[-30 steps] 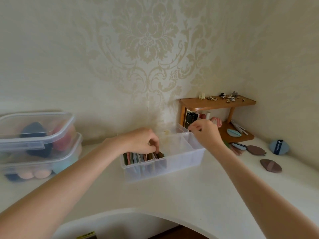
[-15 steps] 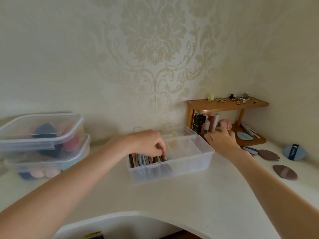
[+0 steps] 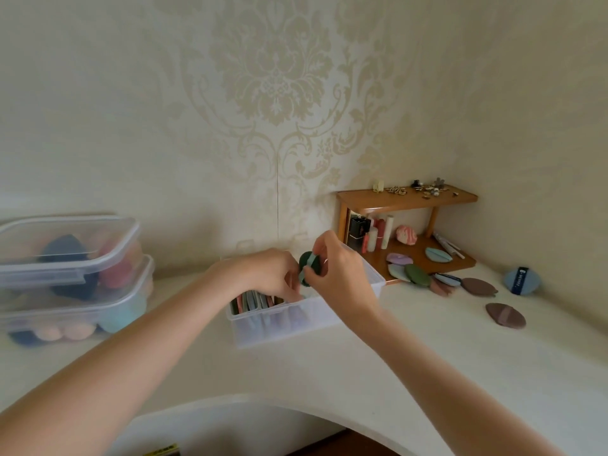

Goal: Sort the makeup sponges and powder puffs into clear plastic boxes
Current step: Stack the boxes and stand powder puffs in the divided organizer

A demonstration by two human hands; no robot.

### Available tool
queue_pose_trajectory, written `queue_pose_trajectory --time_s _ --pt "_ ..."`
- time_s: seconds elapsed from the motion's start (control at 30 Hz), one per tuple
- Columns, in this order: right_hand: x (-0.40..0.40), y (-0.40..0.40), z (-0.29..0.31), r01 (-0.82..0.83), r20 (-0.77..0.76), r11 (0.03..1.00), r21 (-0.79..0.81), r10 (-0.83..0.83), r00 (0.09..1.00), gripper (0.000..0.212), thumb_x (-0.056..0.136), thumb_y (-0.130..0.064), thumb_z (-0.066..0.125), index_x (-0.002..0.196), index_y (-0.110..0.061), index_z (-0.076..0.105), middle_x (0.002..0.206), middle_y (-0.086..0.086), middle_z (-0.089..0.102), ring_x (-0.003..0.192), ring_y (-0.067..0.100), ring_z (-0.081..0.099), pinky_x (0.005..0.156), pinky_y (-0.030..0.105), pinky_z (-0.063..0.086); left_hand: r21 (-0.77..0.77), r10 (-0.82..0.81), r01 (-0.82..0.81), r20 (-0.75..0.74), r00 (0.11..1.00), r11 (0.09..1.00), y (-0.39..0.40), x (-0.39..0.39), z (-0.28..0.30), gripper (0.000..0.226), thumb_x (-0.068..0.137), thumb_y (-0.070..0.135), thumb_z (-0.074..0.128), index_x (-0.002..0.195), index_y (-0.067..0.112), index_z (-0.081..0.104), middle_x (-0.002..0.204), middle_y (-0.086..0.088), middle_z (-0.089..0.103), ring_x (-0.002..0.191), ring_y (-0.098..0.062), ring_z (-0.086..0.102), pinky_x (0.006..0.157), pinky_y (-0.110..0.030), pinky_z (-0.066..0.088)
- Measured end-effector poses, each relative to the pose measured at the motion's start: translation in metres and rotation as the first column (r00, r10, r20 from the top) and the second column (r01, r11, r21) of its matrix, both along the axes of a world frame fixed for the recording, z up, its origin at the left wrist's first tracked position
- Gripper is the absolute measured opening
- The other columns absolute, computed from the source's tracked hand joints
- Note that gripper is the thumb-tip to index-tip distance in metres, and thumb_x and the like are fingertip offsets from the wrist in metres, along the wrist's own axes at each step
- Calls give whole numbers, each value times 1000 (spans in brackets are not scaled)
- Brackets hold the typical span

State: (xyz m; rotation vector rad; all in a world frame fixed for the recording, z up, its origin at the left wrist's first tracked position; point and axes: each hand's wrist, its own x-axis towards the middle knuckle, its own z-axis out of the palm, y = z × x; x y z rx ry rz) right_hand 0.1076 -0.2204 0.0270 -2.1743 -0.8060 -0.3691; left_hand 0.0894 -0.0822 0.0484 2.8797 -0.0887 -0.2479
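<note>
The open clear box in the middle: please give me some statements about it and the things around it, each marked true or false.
1. The right hand holds a dark green puff above the open box. True.
2. The puffs in the box lie flat in a pile. False: they stand on edge in a row.
3. Two lidded boxes are stacked at the left. True.
4. The wooden shelf stands left of the open box. False: it is to the right, in the corner.
</note>
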Motion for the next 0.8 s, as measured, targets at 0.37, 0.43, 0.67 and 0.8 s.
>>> queue_pose_trajectory --time_s 0.37,0.43,0.67,0.8 --pt "1 15 -6 28 10 937 -347 -26 1000 22 87 -9 57 108 -4 52 109 16 60 88 29 59 67 30 41 -29 70 -68 76 995 997 -2 3 -1 14 81 15 66 91 6 68 100 -10 72 95 -25 67 84 -34 51" --pt "4 17 -5 10 -5 913 -408 -14 1000 23 89 -11 57 110 -4 59 114 14 54 94 30 61 75 29 45 -31 79 -76 106 991 997 -1 1 0 15 82 10 63 95 7 68 104 -9 70 99 -23 65 88 -33 51" --pt "9 21 -3 -28 -70 872 -488 -7 998 29 89 -5 48 112 -4 65 116 16 56 80 26 56 68 26 42 -26 76 -73 116 990 997 2 -1 -1 14 83 11 62 96 7 65 107 -9 68 102 -24 64 90 -33 49" --pt "12 29 -4 2 -77 883 -469 -43 996 24 83 0 53 107 -1 57 107 15 60 96 32 61 72 32 48 -13 42 -41 107 993 999 2 -1 -1 13 83 12 61 94 6 66 104 -9 69 101 -24 64 92 -36 50"
